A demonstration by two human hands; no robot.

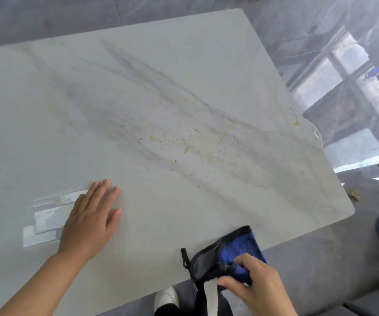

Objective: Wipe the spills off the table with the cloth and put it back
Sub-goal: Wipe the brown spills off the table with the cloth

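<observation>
Furthest left, just beside the left hand [88, 217] on its outer side, pale torn tape patches [45, 221] stick to the desk [184, 65]; the heel of the hand overlaps their right edge. The left hand lies flat on the marbled surface, palm down, fingers straight and slightly spread, grasping nothing. Ahead of its fingertips and off to their right, yellowish-brown spills [184, 142] speckle and smear the middle of the desk, well apart from both hands, with one more blot [296, 119] at the far right edge. Right of the left hand, at the desk's near edge, lies the blue cloth [229, 252] with black trim, partly overhanging the edge. The right hand [257, 286] grasps it from the near side, its curled fingers pinching the cloth's bunched near end. Below that hand, a white shoe [165, 297] shows on the grey floor [320, 258].
</observation>
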